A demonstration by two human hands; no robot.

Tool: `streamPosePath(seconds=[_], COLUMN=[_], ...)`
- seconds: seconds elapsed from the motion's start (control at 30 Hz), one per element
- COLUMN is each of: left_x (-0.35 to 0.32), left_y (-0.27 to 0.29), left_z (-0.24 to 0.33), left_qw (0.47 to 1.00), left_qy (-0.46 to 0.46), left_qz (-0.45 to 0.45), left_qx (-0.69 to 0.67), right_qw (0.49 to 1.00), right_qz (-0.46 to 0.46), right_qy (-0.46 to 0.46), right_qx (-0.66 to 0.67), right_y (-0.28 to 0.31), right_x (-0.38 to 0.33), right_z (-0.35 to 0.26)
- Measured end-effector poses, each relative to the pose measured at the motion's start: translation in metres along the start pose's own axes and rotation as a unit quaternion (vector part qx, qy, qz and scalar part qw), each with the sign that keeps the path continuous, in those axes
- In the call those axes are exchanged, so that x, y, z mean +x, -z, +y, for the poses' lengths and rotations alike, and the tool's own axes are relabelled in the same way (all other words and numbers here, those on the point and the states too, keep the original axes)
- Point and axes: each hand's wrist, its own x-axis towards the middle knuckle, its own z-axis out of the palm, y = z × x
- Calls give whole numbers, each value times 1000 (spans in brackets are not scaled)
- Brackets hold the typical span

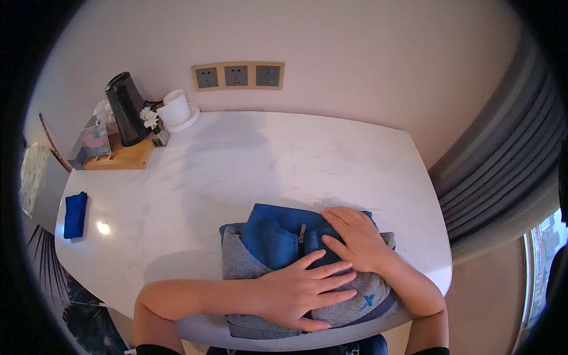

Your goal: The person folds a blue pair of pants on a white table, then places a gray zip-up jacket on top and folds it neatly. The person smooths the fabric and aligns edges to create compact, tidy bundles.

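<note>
A folded grey jacket [244,260] with a blue lining and collar lies at the near edge of the white table [331,157]. Its zip runs down the middle, and a small blue emblem shows at the lower right. My left hand [305,290] rests on the front of the jacket, palm down and fingers spread. Across the blue collar at the upper right lies my right hand [355,236], also flat, with its thumb apart from the fingers. Neither hand grips the cloth. My palms hide part of the zip and front.
A small folded blue cloth [75,215] lies by the table's left edge. At the back left are a wooden tray [127,157], a black kettle [126,109], a white cup [176,107] and a small flower vase [160,136]. A grey curtain [503,171] hangs at the right.
</note>
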Motion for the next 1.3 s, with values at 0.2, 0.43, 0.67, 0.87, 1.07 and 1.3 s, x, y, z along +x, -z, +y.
streamPosePath(seconds=[0.2, 0.43, 0.67, 0.87, 1.07, 1.3], left_x=[-4, -2, -4, -10, -29, -85], left_y=[-6, 4, 12, 17, 17, 54], left_z=[0, 6, -1, -16, -23, -27], left_qw=[1000, 982, 958, 970, 892, 857], left_qy=[-1, 130, 223, 198, 210, 403], left_qz=[21, 78, 69, 138, 378, 299], left_qx=[-5, 111, 169, 18, -133, -119], right_qw=[991, 998, 996, 995, 995, 993], right_qz=[48, 70, 87, 103, 101, 114], right_qy=[31, -3, -5, -2, -9, 2], right_qx=[118, -5, -18, -11, 13, 39], right_y=[0, 0, 0, -4, 0, 1], right_x=[4, 2, 4, 2, 2, 4], right_z=[17, 11, 9, 12, 9, 9])
